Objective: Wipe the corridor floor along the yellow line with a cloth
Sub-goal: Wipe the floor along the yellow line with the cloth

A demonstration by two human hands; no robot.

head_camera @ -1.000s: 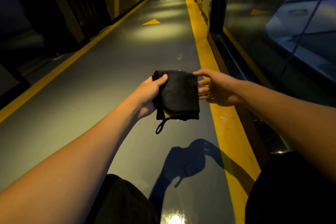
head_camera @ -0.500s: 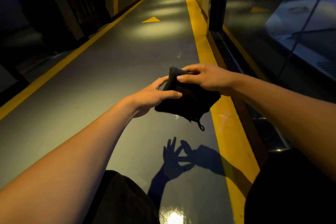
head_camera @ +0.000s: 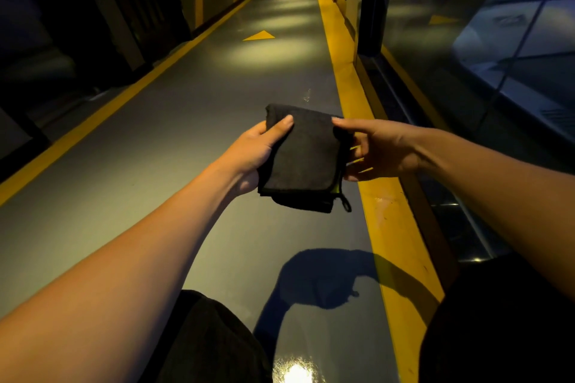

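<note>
A folded black cloth [head_camera: 306,158] with a small hanging loop at its lower right corner is held in the air above the grey corridor floor [head_camera: 193,121]. My left hand [head_camera: 253,154] grips its left edge, thumb on top. My right hand [head_camera: 378,149] holds the right edge, thumb over the top corner and fingers beneath. The yellow line [head_camera: 382,205] runs along the right side of the floor, just under and right of the cloth. The hands' shadow lies on the floor below.
A glass wall [head_camera: 466,40] borders the corridor on the right behind a dark sill. Another yellow line [head_camera: 109,109] runs along the left wall. Yellow arrows [head_camera: 259,36] mark the floor farther ahead. My dark-clothed knees [head_camera: 202,339] fill the bottom.
The cloth has been turned and flattened out again between both hands; its loop now hangs at the lower right. My right hand moved from on top to the cloth's right edge.
</note>
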